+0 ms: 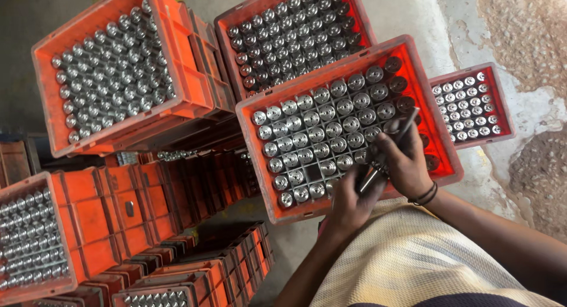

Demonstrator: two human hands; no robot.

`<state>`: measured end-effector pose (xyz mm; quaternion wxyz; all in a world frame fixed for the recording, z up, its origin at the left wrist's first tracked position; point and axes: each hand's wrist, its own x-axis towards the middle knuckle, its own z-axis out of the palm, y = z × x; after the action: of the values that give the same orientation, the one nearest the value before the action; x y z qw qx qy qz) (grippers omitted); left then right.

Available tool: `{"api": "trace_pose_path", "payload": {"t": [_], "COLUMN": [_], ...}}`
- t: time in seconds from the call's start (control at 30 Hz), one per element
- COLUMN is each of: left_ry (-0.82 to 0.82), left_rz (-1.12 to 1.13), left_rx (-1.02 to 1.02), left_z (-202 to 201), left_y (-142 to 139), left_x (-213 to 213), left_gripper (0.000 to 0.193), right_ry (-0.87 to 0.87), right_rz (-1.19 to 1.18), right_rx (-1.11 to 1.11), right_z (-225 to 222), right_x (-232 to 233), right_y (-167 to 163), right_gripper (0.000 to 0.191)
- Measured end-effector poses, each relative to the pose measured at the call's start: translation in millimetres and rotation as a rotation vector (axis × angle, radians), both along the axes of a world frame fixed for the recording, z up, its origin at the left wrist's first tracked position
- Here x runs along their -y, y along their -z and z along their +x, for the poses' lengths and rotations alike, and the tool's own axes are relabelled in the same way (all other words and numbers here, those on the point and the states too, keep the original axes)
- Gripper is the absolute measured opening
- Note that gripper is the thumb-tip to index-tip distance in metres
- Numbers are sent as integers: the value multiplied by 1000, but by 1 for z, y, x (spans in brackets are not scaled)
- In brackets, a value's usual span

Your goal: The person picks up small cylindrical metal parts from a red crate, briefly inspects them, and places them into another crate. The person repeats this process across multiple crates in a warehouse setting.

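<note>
Both forearms reaching forward and up from the lower right, converging. Left hand [348, 202] lower, knuckles up, fingers curled closed round a slim metal rod. Right hand [404, 159] just above and touching it, back toward the camera, fingers bent and closed on a dark rod-like tool. 2 dark bands round the right wrist. Forearms bare.

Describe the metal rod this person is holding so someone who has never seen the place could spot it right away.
Find the orange crate nearest the person, its grid packed with upright round silver parts. Over its right side the right hand and left hand meet. The metal rod lies slanted across them, long and thin, while all its neighbours stand on end in cells.
</note>
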<state>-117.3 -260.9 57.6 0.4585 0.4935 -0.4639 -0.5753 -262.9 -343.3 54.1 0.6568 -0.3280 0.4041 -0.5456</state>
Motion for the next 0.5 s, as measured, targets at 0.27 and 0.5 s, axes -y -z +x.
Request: {"api": "trace_pose_path", "payload": {"t": [0.27,0.5], "left_ry": [16,-164], "left_rz": [-33,161], "left_rx": [134,990], "left_z": [5,77], "left_y": [-25,-20], "left_x": [-7,-19], "left_gripper": [40,56], "right_ry": [8,203], "right_rz": [-19,-3], "right_rx": [-79,14], "right_z": [0,-56], "right_x": [15,44], "right_y": [-14,-3], "right_gripper": [25,25]}}
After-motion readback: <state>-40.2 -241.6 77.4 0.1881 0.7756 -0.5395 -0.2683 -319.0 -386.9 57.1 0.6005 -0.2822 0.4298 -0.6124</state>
